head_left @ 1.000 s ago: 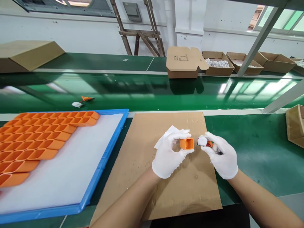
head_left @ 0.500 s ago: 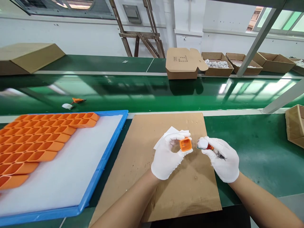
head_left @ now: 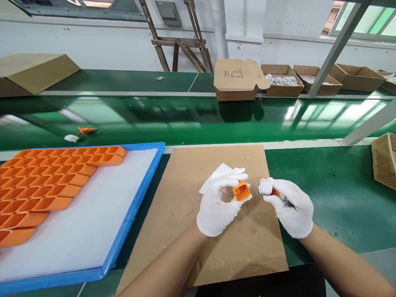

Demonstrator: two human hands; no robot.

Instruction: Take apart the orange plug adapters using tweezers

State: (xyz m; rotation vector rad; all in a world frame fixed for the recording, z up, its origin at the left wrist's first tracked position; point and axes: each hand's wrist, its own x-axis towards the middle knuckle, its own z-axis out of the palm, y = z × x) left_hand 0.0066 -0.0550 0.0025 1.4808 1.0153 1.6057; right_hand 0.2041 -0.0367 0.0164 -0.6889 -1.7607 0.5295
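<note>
My left hand (head_left: 218, 206), in a white glove, pinches a small orange plastic housing (head_left: 241, 191) with its open end facing me. A white cloth or paper (head_left: 213, 177) sits behind those fingers; whether the hand grips it too I cannot tell. To the right, my gloved right hand (head_left: 291, 206) is closed on a small part with a white cap and a red-orange piece (head_left: 266, 187); its far end is hidden in the palm. A short gap separates the two parts. Both hands hover above a brown cardboard sheet (head_left: 173, 231).
On the left, a blue-rimmed tray (head_left: 136, 214) holds rows of orange housings (head_left: 62, 177). Beyond runs a shiny green conveyor belt (head_left: 161, 123) carrying an orange-and-white part (head_left: 80, 134). Cardboard boxes (head_left: 281, 80) line the back shelf, and a metal post (head_left: 337, 49) slants at right.
The orange housing has tilted slightly in my left fingers. On the belt, the orange-and-white part has shifted left. My right hand has barely moved.
</note>
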